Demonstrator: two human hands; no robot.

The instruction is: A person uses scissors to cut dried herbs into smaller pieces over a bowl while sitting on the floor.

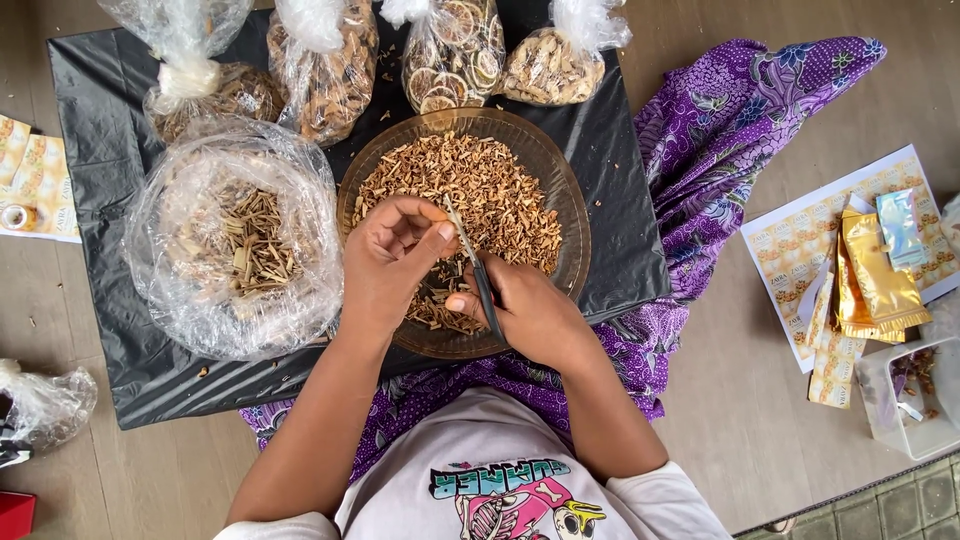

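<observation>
Nearest us, a white printed shirt (500, 480), then purple patterned cloth (700, 180) over the lap and running off to the far right of the brown bowl (565, 180).

Over the bowl's near half we see both hands close together, almost touching. The right hand (535, 315) is clamped on dark-handled scissors (480, 275), blades pointing away toward the bowl's middle. The left hand (385, 260) pinches fingertips around a small piece right at the blades; we cannot tell what the piece is, too small. The bowl is shallow, clear brown, filled with dried tan chips (490, 190), and it sits on a black plastic sheet (100, 120).

Left of the bowl, touching its rim, is an open clear plastic bag (235, 235) holding pale cut sticks. Beyond the bowl, a row of four tied clear bags: a brownish one (205, 90) far left, a bag of tan strips (325, 75), a bag of dried round slices (455, 55), and a bag of pale pieces (560, 60).

Right of the bowl, well apart on the wooden floor, lie a white sheet of small yellow stickers (800, 250), gold foil pouches (880, 280) on it, one shiny silver pouch (898, 225), and a clear plastic box (905, 400) nearer us. Far left of the bowl, another sticker sheet (35, 175) at the frame edge, and a crumpled clear bag (45, 405) nearer.
</observation>
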